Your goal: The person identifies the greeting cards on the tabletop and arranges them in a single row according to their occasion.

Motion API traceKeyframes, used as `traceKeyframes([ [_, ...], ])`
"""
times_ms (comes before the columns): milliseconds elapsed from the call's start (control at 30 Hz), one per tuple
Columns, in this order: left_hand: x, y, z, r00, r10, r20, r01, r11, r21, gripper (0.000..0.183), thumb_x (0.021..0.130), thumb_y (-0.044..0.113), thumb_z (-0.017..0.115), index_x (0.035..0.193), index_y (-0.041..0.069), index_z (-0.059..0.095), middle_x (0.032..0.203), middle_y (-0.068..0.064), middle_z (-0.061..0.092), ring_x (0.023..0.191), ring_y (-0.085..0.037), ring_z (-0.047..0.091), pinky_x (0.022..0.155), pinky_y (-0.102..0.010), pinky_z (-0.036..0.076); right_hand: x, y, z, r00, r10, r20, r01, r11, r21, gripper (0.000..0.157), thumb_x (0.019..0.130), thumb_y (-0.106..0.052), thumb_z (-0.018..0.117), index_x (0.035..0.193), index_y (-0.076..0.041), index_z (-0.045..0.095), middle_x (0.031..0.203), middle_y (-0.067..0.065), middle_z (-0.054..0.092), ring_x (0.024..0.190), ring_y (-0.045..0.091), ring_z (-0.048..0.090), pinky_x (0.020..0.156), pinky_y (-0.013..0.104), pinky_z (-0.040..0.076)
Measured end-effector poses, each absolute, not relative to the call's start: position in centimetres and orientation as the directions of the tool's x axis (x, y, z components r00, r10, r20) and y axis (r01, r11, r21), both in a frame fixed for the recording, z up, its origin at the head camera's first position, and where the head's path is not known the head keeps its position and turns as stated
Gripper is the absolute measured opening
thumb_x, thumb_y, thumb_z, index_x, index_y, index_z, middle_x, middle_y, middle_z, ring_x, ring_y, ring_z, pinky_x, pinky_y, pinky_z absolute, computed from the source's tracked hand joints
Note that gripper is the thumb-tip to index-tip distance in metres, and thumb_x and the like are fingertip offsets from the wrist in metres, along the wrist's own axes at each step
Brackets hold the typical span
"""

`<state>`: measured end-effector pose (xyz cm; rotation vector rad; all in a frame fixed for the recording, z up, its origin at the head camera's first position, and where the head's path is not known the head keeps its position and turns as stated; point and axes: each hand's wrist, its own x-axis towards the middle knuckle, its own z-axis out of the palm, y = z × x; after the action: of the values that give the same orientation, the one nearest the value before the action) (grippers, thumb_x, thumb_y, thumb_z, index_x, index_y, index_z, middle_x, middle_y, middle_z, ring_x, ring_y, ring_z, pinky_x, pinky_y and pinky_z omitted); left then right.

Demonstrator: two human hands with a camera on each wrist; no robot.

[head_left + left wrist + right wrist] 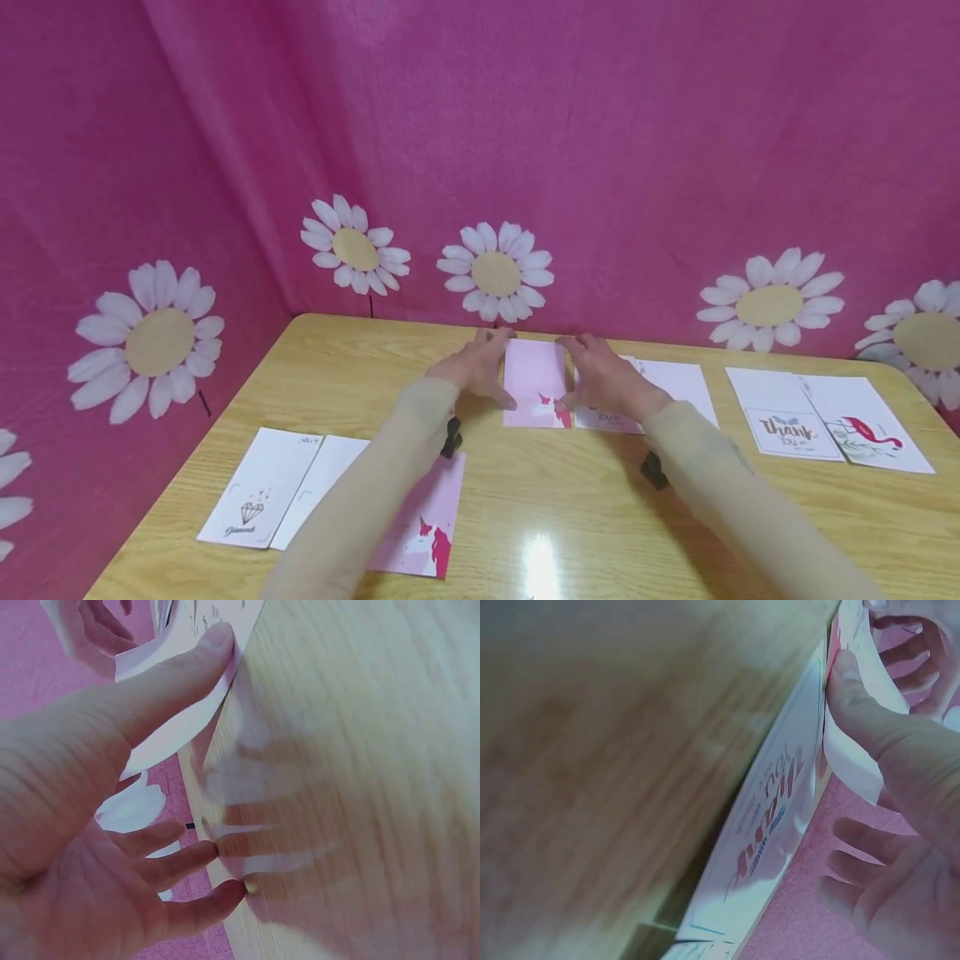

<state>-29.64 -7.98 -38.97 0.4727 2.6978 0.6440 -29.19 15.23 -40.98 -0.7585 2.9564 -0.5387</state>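
Both hands hold a pink card (534,367) with a unicorn at its lower right corner, near the table's far edge. My left hand (474,367) grips the card's left side, and my right hand (606,377) grips its right side. Seen from the left wrist, the thumb (202,664) lies on the edge of the bowed card (176,739) while other fingers are spread over the wood. The right wrist view shows that thumb (851,686) against the card's edge, index finger mostly hidden behind it. A thank-you card (611,419) lies partly under my right hand.
At the left lie a diamond card (255,483), a white card (333,458) and another pink unicorn card (423,529), partly covered by my left sleeve. A second thank-you card (780,417) and a flamingo card (870,421) lie right. A pink flowered curtain (622,167) hangs behind the table.
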Motion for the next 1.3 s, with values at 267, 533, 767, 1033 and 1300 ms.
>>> traceKeyframes([
  [267, -29.4, -8.3, -39.1, -0.906, 0.394, -0.156, 0.232, 0.768, 0.597, 0.077, 0.088, 0.019, 0.081, 0.152, 0.015, 0.037, 0.146, -0.015, 0.051, 0.131, -0.029, 0.053, 0.112, -0.049, 0.046, -28.2, 15.3, -41.3, -0.870, -0.477, 0.125, -0.491, 0.817, -0.303, 0.093, 0.071, -0.030, 0.095, 0.143, 0.001, 0.045, 0.139, 0.027, 0.053, 0.129, 0.043, 0.051, 0.104, 0.057, 0.050],
  [533, -29.3, -7.6, -39.1, -0.939, 0.337, -0.064, 0.156, 0.585, 0.796, 0.056, 0.090, 0.000, 0.070, 0.140, 0.015, 0.050, 0.118, -0.016, 0.062, 0.093, -0.023, 0.064, 0.072, -0.032, 0.059, -27.8, 15.5, -41.4, -0.882, -0.459, 0.111, -0.469, 0.826, -0.312, 0.100, 0.074, -0.033, 0.093, 0.150, 0.003, 0.038, 0.141, 0.029, 0.054, 0.131, 0.046, 0.052, 0.102, 0.059, 0.051],
  [767, -28.8, -7.2, -39.0, -0.959, 0.283, -0.029, 0.122, 0.500, 0.857, 0.056, 0.088, -0.008, 0.065, 0.139, 0.011, 0.052, 0.122, -0.019, 0.061, 0.095, -0.026, 0.065, 0.065, -0.035, 0.062, -27.7, 15.6, -41.4, -0.866, -0.475, 0.155, -0.499, 0.804, -0.324, 0.106, 0.075, -0.033, 0.092, 0.154, 0.006, 0.033, 0.149, 0.030, 0.048, 0.137, 0.048, 0.048, 0.107, 0.060, 0.047],
  [1033, -27.4, -7.7, -37.9, -0.954, 0.297, -0.031, 0.082, 0.361, 0.929, 0.059, 0.091, -0.005, 0.066, 0.145, 0.012, 0.049, 0.126, -0.018, 0.059, 0.095, -0.026, 0.066, 0.074, -0.037, 0.063, -26.6, 15.9, -40.9, -0.860, -0.406, 0.310, -0.509, 0.623, -0.594, 0.081, 0.086, -0.015, 0.083, 0.152, 0.000, 0.039, 0.144, 0.023, 0.054, 0.124, 0.039, 0.062, 0.100, 0.051, 0.055],
  [1300, -25.7, -8.6, -37.5, -0.952, 0.305, -0.030, 0.066, 0.299, 0.952, 0.061, 0.089, -0.002, 0.071, 0.141, 0.019, 0.048, 0.125, -0.015, 0.059, 0.093, -0.026, 0.071, 0.077, -0.042, 0.064, -24.6, 15.6, -40.1, -0.891, -0.317, 0.325, -0.452, 0.569, -0.687, 0.071, 0.083, -0.006, 0.084, 0.146, -0.005, 0.050, 0.127, 0.019, 0.062, 0.086, 0.024, 0.074, 0.072, 0.028, 0.062],
])
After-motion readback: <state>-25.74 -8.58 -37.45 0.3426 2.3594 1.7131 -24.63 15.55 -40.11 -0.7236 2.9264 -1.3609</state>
